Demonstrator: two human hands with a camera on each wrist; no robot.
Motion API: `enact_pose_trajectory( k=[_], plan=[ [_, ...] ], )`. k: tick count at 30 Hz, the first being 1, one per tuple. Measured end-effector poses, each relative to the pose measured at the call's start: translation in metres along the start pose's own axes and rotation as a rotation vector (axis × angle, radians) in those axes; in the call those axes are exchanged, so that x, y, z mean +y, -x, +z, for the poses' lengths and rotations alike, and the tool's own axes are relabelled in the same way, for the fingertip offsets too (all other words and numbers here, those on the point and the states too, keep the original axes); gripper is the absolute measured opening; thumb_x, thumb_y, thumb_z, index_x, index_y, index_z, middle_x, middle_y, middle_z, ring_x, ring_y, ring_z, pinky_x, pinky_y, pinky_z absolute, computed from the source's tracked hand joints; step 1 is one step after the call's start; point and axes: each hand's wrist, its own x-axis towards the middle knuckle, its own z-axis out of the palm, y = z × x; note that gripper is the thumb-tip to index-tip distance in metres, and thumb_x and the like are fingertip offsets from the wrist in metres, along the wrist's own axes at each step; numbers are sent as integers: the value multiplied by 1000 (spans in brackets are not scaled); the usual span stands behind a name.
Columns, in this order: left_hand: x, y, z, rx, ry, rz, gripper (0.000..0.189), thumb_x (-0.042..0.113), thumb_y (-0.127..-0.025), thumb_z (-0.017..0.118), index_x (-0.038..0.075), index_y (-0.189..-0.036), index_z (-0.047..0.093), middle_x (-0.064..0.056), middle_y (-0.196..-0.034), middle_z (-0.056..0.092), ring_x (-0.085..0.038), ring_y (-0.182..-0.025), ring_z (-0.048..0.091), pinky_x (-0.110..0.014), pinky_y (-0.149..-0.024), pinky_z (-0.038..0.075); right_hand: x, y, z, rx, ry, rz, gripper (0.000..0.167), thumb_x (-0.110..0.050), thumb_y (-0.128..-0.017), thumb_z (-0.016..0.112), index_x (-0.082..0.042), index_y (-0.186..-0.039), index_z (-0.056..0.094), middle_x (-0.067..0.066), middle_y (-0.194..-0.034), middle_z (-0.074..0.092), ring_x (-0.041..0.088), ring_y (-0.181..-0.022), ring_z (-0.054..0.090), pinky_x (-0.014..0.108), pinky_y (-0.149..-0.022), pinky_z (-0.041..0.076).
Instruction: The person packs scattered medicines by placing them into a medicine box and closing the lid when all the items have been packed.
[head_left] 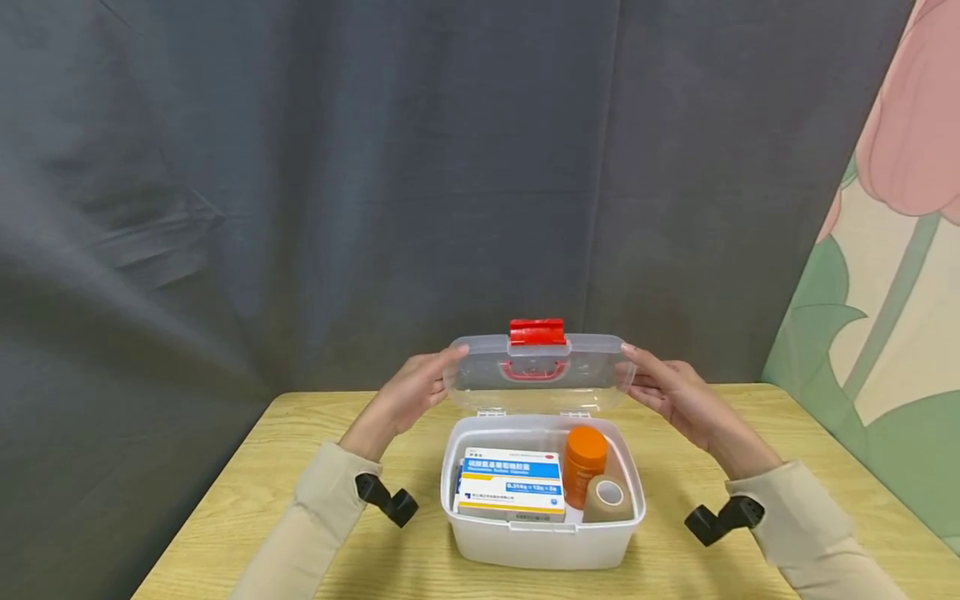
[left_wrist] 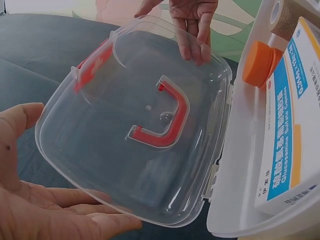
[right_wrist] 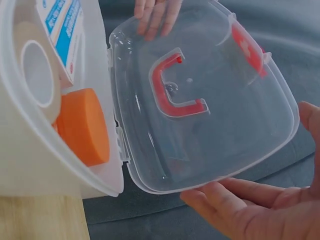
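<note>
A white plastic first-aid box stands on the table, its clear hinged lid raised at the back. My left hand holds the lid at its left edge, and my right hand holds the opposite edge. In the left wrist view the thumb meets the rim while the fingers lie along the lid's side. A red latch and a red handle are on the lid. Inside the box sit a blue-and-white medicine carton, an orange bottle and a tan bandage roll.
The wooden table extends on both sides of the box. A dark grey curtain hangs behind it, and a flower-patterned wall rises at the right. Black wrist cameras sit on both cuffs.
</note>
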Motion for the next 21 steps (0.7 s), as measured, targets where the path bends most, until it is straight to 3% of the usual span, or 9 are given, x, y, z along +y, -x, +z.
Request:
enact_pose_trajectory(
  k=[3, 8, 13, 21],
  plan=[
    [-3, 3, 0, -2, 8, 16, 71, 36, -96, 56, -10, -145, 32, -21, -154, 26, -36, -141, 21, -46, -113, 22, 1, 2, 5, 34, 60, -2, 73, -44, -101, 48, 16, -140, 33, 30, -136, 44, 17, -109, 60, 23, -89, 48],
    [-8, 11, 1, -3, 17, 53, 56, 26, -94, 57, -14, -132, 47, -23, -147, 39, -34, -139, 28, -47, -113, 22, 2, 8, 8, 68, 152, 7, 72, -45, -100, 49, 17, -135, 41, 31, -137, 43, 28, -115, 55, 23, -90, 47],
    [-10, 18, 2, 24, 6, 77, 50, 24, -91, 62, -11, -125, 54, -20, -142, 44, -32, -138, 30, -50, -112, 24, 4, 15, 8, 65, 219, 3, 70, -44, -100, 50, 17, -134, 43, 29, -135, 45, 26, -113, 55, 24, -93, 46],
    [-17, 31, 8, 74, -93, 145, 47, 27, -92, 64, -3, -128, 58, -14, -131, 57, -31, -132, 41, -57, -109, 27, 15, 27, 12, 52, 256, -43, 69, -38, -101, 50, 15, -141, 34, 32, -143, 37, 42, -129, 43, 39, -101, 37]
  ],
)
